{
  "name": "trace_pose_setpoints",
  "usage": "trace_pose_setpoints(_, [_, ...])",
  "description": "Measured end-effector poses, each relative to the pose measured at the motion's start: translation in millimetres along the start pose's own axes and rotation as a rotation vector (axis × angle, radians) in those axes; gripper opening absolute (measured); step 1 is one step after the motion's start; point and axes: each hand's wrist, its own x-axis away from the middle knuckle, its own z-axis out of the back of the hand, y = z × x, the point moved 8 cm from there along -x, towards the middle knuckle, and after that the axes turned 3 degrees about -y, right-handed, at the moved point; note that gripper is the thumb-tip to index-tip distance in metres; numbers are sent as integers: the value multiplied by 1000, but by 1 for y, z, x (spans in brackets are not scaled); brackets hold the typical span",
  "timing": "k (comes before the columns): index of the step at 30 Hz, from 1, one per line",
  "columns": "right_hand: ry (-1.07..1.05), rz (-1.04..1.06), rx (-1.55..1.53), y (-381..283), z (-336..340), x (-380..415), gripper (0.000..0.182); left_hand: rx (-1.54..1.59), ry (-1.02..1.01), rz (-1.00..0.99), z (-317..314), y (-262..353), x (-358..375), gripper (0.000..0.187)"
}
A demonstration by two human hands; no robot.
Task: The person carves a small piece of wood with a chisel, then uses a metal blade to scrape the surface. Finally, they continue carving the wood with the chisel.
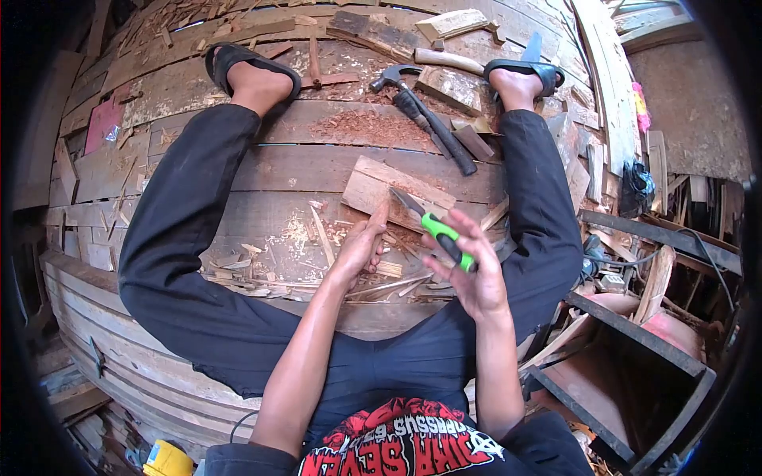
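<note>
My left hand [361,252] is closed around a small reddish carved piece of wood [381,213], its narrow end pointing away from me. In my right hand [475,274] is a knife with a green and black handle [446,238]. The fingers of that hand are partly spread, and the handle lies against them. Its dark blade [407,201] points up and left, near the carved wood. Beneath both lies a pale flat board [367,189] on the plank floor.
A claw hammer [425,119] and a wooden-handled tool [448,59] lie between my feet. Shavings [361,127] and offcuts cover the planks [294,170]. A dark-framed open box [619,381] stands at right. A yellow container [167,458] sits at lower left.
</note>
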Motion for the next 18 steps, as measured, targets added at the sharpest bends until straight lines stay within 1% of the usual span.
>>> trace_pose_setpoints(2, [-72,-204,-2,16,1,15,56,-48,-6,19,7,-8,-7,38])
trace_pose_setpoints(3, [-75,-256,64,28,6,15,56,-73,-9,28,10,-12,-11,43])
trace_pose_setpoints(6, [-79,-321,427,51,26,3,52,-207,34,3,20,-18,-17,58])
trace_pose_setpoints(7, [15,-350,617,58,33,-3,48,-223,41,-13,20,-17,-18,61])
trace_pose_setpoints(10, [8,-171,1245,57,36,-24,45,-221,48,-45,15,-17,-17,66])
trace_pose_setpoints(11, [-14,-99,1267,54,26,-26,46,-193,38,-43,12,-18,-16,67])
trace_pose_setpoints(14, [-43,-73,1260,54,15,-27,55,-101,19,-44,9,-19,-16,67])
trace_pose_setpoints(17, [-21,5,1122,46,2,-9,59,-70,12,-17,12,-17,-18,67])
trace_pose_setpoints(18, [-64,27,1122,51,1,-9,59,-71,8,-1,12,-15,-18,67])
